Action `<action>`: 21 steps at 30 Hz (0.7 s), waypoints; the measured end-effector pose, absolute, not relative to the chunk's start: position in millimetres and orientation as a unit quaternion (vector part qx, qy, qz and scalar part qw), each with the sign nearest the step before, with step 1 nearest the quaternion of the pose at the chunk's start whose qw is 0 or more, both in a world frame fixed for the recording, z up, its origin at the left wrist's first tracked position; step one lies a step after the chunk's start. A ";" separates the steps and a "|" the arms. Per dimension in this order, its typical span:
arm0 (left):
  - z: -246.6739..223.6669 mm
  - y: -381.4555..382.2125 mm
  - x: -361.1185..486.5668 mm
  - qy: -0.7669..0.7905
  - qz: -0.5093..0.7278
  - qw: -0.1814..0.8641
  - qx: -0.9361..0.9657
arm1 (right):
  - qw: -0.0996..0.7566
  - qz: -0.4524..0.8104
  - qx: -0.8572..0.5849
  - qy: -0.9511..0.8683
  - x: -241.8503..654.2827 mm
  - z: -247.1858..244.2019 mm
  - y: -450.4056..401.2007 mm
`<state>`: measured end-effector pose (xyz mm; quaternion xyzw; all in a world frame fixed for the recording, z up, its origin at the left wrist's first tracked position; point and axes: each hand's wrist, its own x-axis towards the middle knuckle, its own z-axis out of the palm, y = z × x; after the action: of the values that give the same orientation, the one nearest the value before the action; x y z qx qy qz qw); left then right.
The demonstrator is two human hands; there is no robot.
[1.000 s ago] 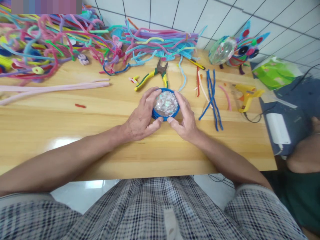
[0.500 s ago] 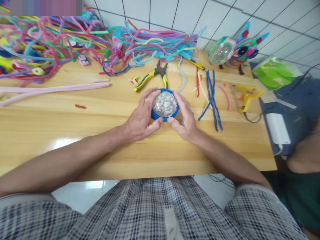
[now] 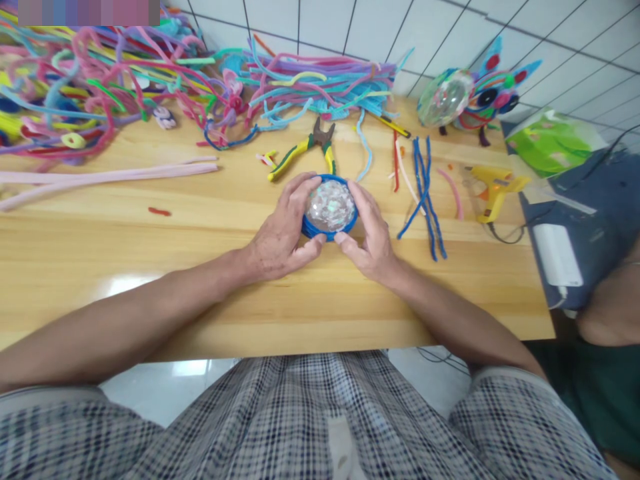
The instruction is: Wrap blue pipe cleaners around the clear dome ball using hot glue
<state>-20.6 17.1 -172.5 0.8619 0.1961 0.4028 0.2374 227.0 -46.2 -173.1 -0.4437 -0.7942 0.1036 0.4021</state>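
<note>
Head view gives me the left hand (image 3: 280,240) and right hand (image 3: 369,237), fingers and thumbs curled around opposite sides of a clear, shiny dome with a blue ring around its edge (image 3: 330,207). It sits between them, over the pale wooden table (image 3: 280,320); I can't tell whether it rests there. Just beyond both hands lie metal pliers with yellow-and-green handles (image 3: 293,159). Right of the right hand I see crossed blue fuzzy stems (image 3: 427,198), then a yellow plastic glue gun (image 3: 494,190). Left of the left hand lies a short red fuzzy piece (image 3: 159,211).
</note>
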 end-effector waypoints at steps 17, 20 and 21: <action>-173.2 14.9 -18.6 0.209 0.410 0.219 0.861 | 0.409 0.095 -0.456 -0.784 222.5 -174.6 -48.0; -173.5 14.4 -17.7 0.207 0.415 0.215 0.860 | 0.420 0.077 -0.447 -0.786 220.6 -174.2 -47.8; -173.5 14.3 -17.6 0.205 0.415 0.216 0.860 | 0.423 0.072 -0.447 -0.785 220.1 -174.1 -47.8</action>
<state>-17.6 14.3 -173.5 0.8596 0.2053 0.4151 0.2159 220.1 -47.8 -174.1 -0.4466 -0.7852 0.0724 0.4228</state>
